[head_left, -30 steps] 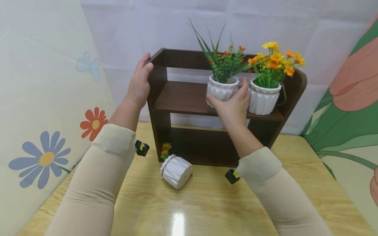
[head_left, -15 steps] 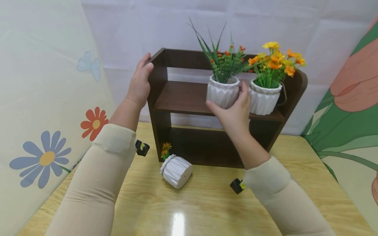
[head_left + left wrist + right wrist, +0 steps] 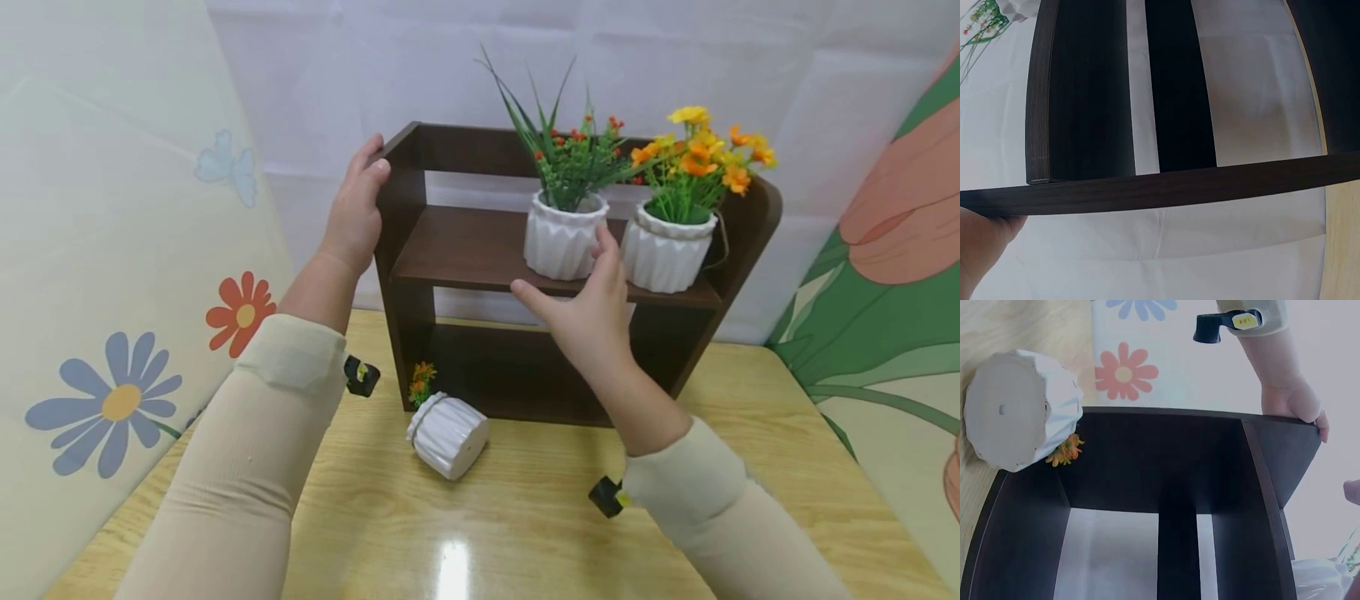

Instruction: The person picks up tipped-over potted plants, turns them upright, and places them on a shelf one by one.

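Your left hand (image 3: 352, 212) grips the shelf (image 3: 465, 246) side; right hand (image 3: 592, 308) hangs loose-fingered, seemingly just off the grassy pot (image 3: 564, 236).

Staged set: flower-printed backdrop sheets (image 3: 112, 250)

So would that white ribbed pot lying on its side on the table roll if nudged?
Probably: the white ribbed pot is round and lies tipped on the glossy wooden table. Its ribs and orange flowers might slow it.
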Available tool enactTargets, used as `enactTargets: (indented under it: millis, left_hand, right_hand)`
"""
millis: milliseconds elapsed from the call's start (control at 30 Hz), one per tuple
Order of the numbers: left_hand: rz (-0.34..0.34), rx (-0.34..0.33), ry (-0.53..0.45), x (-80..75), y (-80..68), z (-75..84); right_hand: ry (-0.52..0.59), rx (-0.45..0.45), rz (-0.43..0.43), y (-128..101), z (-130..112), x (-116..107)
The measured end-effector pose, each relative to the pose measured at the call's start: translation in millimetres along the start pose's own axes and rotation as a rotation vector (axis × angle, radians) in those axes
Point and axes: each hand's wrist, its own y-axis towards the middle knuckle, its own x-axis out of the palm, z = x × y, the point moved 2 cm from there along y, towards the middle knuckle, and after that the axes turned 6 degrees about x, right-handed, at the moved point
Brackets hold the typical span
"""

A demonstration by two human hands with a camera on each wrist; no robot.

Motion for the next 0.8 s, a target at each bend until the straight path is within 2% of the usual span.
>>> enactTargets:
  millis: [267,567,800]
  left_hand:
    - [-0.002,0.002,0.009,-0.7,-0.5,0.2]
    - [-0.002,0.005,-0.020,0.6,0.2,0.4]
    - [-0.003,0.004,-0.012,0.2,-0.4,0.3]
  right_hand:
    - [0.006,-0.017,-0.100,-11.3,1.9,4.4]
    - [-0.036,-0.098,-0.210,-24.3,9.3,15.5]
    - [-0.084,-0.076,-0.301,-30.7,15.8,25.8]
